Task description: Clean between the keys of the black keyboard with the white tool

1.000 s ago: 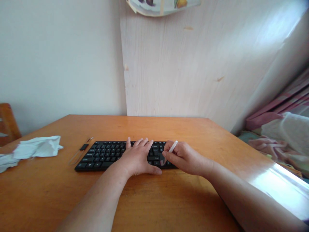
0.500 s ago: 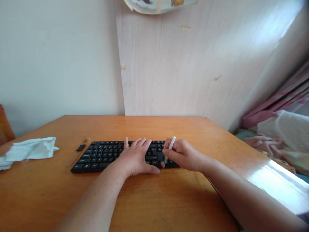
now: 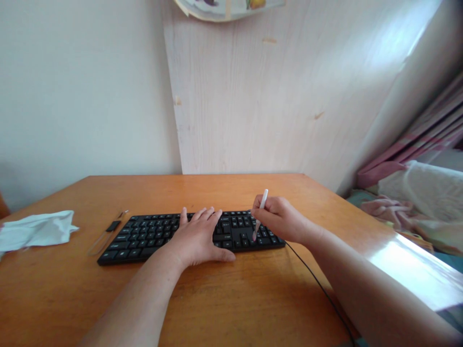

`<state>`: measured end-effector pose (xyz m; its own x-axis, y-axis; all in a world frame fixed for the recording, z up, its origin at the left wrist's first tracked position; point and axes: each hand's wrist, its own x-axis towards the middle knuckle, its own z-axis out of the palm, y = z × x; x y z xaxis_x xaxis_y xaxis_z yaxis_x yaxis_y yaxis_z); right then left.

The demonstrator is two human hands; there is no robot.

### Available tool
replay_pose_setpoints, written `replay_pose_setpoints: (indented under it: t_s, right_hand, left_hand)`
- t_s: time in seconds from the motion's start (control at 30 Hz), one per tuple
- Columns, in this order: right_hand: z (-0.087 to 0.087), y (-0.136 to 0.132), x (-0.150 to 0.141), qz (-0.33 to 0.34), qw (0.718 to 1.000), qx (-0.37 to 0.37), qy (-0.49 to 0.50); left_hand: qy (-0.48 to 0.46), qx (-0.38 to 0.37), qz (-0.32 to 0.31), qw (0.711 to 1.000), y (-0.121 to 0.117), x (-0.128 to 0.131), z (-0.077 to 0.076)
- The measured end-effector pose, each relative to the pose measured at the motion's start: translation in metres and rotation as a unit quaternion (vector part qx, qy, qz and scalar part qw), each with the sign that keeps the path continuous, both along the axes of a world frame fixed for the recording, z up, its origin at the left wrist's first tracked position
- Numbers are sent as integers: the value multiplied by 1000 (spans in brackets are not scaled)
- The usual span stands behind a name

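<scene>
A black keyboard [image 3: 152, 233] lies across the wooden table. My left hand [image 3: 198, 238] rests over its middle with the fingers spread and the thumb along the front edge; it holds nothing. In my right hand [image 3: 280, 217], closed in a grip, is a small brush [image 3: 264, 198] with a white handle. The brush is nearly upright, its pinkish tip down at the keys near the arrow keys and number pad. Whether the bristles press on the keys I cannot tell for certain. Some of the keys are hidden under my left hand.
On the left of the table [image 3: 202, 299] lie a crumpled white cloth [image 3: 39, 230] and a small black item with a thin loop cord [image 3: 113, 226]. The keyboard's black cable [image 3: 314, 276] runs toward the front right. A wall stands behind; bedding [image 3: 394, 212] is at the right.
My right hand has moved slightly up with the brush, whose tip has gone from the keyboard's front edge up and right onto the keys. The view has shifted a little. My left hand stays on the keyboard.
</scene>
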<state>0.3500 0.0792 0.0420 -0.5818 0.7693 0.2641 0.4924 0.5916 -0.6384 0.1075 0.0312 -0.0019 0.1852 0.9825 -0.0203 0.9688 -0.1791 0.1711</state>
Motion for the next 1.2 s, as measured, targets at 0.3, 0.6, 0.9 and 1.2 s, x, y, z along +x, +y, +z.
replay_pose_setpoints:
  t_s: [0.3, 0.6, 0.9, 1.2]
  right_hand:
    - [-4, 3, 1, 49, 998, -33, -23]
    - [4, -10, -3, 56, 998, 13, -34]
    - [6, -2, 6, 43, 998, 14, -38]
    - [1, 12, 7, -10, 997, 74, 24]
  left_hand:
    - [1, -4, 2, 1000, 0, 0, 1]
    - [7, -10, 7, 1000, -1, 2, 4]
    - [16, -11, 8, 1000, 0, 3, 4]
    - [17, 13, 2, 1000, 4, -4, -5]
